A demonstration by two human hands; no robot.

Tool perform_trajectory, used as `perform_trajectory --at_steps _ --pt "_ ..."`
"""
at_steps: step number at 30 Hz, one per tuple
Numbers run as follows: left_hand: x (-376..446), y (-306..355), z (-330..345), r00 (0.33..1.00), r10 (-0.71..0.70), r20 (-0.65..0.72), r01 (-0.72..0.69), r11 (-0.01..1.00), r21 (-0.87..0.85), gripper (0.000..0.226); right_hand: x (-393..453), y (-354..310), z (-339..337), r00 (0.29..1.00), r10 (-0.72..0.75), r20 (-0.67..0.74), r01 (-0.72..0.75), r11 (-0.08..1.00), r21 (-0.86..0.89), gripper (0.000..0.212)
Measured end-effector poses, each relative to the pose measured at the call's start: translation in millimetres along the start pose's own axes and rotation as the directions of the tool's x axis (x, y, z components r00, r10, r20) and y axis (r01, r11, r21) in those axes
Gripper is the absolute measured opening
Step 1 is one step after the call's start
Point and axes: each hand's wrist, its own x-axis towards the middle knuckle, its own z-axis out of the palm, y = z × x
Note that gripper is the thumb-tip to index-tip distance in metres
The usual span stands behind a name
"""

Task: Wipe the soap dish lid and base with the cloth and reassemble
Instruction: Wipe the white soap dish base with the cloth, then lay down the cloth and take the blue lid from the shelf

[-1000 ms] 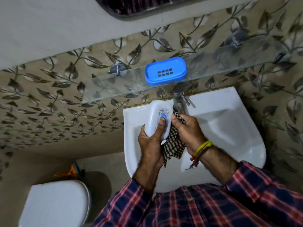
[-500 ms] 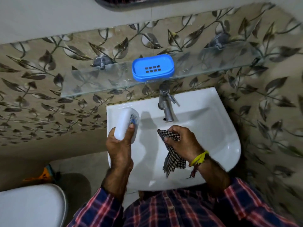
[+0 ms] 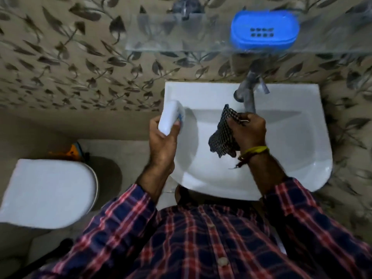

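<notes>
My left hand [image 3: 163, 140] grips the white soap dish lid [image 3: 170, 116] over the left rim of the washbasin, thumb on its printed top. My right hand [image 3: 248, 130] holds a bunched black-and-white checked cloth [image 3: 222, 133] over the basin bowl, just below the tap. Lid and cloth are apart. The blue soap dish base [image 3: 264, 34], with drain slots showing, sits on the glass shelf [image 3: 171, 35] above the basin.
The white washbasin [image 3: 291, 154] is fixed to a leaf-patterned tiled wall, with a metal tap [image 3: 246, 93] at its back. A white toilet lid [image 3: 48, 190] lies at the lower left. An orange object [image 3: 69, 151] lies on the floor behind the toilet.
The lid and cloth were together one second ago; my left hand has carried the lid left to the basin's rim. The cloth stays in my right hand. The view has swung left and down.
</notes>
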Motion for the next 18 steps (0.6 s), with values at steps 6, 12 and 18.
perform_trajectory --at_steps 6,12,18 --pt "9 11 -35 0.998 0.032 0.053 -0.024 0.99 -0.141 0.039 32 -59 67 0.97 0.121 0.211 -0.214 0.838 0.502 0.01" --pt "13 17 -45 0.999 0.013 -0.03 -0.02 0.975 -0.221 0.032 66 -63 91 0.974 0.154 0.164 -0.211 0.878 0.429 0.014" --pt "12 18 -25 0.997 -0.017 0.079 0.029 0.989 -0.145 0.028 59 -23 67 0.999 0.047 0.025 -0.048 0.997 0.058 0.038"
